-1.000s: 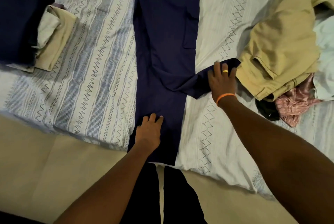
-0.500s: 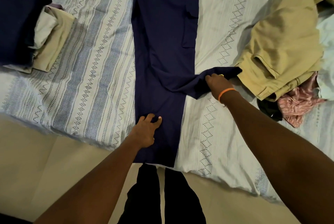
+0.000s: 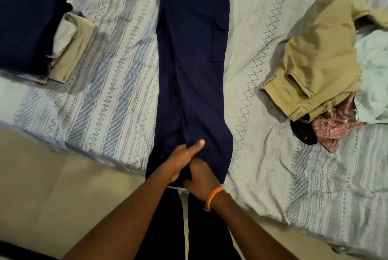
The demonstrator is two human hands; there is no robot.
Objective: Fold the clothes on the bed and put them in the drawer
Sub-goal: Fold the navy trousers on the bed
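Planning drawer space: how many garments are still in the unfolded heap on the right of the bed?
4 visible: khaki trousers on top, a pale mint garment at the right edge, a pink piece below, a black item beneath. More may be hidden underneath.

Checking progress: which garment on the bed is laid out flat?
The navy trousers, stretched lengthwise mid-bed; the tan trousers and others lie crumpled or stacked.

- A striped, patterned bedspread [image 3: 105, 96] covers the bed, wrinkled in places.
- Beige floor [image 3: 52, 192] shows below the bed's edge.
- An orange wristband [image 3: 213, 196].
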